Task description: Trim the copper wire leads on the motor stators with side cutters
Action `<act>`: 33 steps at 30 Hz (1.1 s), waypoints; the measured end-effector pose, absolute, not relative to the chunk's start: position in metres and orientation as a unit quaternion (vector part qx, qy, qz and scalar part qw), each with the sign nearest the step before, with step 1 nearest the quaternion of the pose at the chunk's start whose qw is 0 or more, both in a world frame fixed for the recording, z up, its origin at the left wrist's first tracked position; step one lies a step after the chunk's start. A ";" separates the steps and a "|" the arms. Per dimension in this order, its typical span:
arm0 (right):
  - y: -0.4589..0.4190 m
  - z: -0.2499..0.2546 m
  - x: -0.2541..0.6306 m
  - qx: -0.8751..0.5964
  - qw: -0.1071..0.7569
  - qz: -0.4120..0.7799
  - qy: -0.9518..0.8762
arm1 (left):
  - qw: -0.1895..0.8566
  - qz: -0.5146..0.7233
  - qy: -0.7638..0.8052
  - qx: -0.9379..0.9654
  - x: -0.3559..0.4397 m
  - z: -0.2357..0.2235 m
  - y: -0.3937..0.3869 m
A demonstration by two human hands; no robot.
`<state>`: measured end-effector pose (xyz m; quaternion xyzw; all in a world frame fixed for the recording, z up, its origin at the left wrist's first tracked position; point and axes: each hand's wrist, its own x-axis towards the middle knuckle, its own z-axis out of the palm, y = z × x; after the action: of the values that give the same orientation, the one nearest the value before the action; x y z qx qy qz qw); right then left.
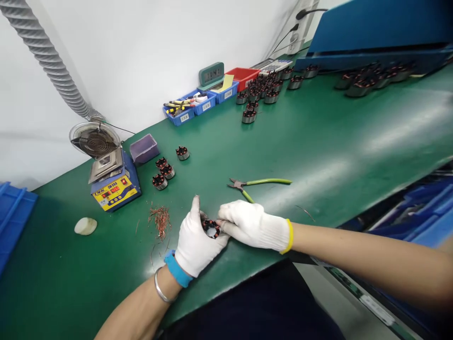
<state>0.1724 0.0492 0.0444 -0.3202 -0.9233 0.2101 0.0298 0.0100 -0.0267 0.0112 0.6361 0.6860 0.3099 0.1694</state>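
Note:
My left hand (198, 243), in a white glove with a blue wrist strap, is wrapped round a motor stator (211, 228) with copper windings and black insulation. Its index finger points up, away from the part. From the right, my gloved right hand (244, 223) reaches to the stator's rim with thumb and fingers pinched together. Whatever lies between those fingertips is too small to make out. Green-handled cutting pliers (240, 184) lie opened on the green table (208, 165), just beyond my right hand. Copper wire clippings (161, 221) are heaped left of my left hand.
Several stators (167, 171) stand beyond the clippings, near a blue-yellow solder pot (115, 184) and a purple bin (144, 148). More stators (264, 89) cluster by blue tool bins (205, 103), a red bin (242, 75) and a clock (211, 74). A round whitish pad (85, 226) lies left.

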 end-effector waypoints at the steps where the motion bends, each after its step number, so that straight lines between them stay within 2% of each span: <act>1: 0.052 0.042 0.172 -0.333 0.017 0.197 -0.922 | 0.174 0.312 0.682 0.638 0.009 0.011 -0.026; 4: 0.062 0.041 0.177 -0.385 -0.021 0.136 -0.913 | 0.215 0.323 0.663 0.640 0.005 0.013 -0.027; 6: 0.065 0.045 0.179 -0.410 -0.025 0.141 -0.901 | 0.248 0.336 0.654 0.630 0.004 0.014 -0.028; 11: 0.064 0.059 0.171 -0.359 -0.021 0.317 -0.877 | 0.271 0.361 0.641 0.621 0.002 0.010 -0.027; 15: 0.069 0.060 0.165 -0.432 -0.049 0.194 -0.879 | 0.274 0.348 0.624 0.644 -0.002 0.010 -0.028; 17: 0.072 0.061 0.165 -0.454 -0.043 0.172 -0.873 | 0.281 0.342 0.617 0.650 -0.003 0.011 -0.028; 21: 0.076 0.069 0.164 -0.363 -0.087 0.300 -0.878 | 0.288 0.339 0.617 0.649 -0.002 0.015 -0.029; 23: 0.077 0.070 0.163 -0.345 -0.102 0.322 -0.876 | 0.289 0.334 0.620 0.648 -0.002 0.017 -0.029; 28: 0.081 0.066 0.158 -0.421 -0.063 0.231 -0.875 | 0.306 0.323 0.616 0.649 -0.004 0.017 -0.028; 33: 0.077 0.066 0.143 -0.380 -0.043 0.326 -0.865 | 0.303 0.332 0.611 0.651 -0.005 0.017 -0.027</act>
<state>0.1432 0.0769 0.0657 -0.3803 -0.8646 0.3258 -0.0426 -0.0047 -0.0266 0.0167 0.6513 0.6115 0.3320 0.3029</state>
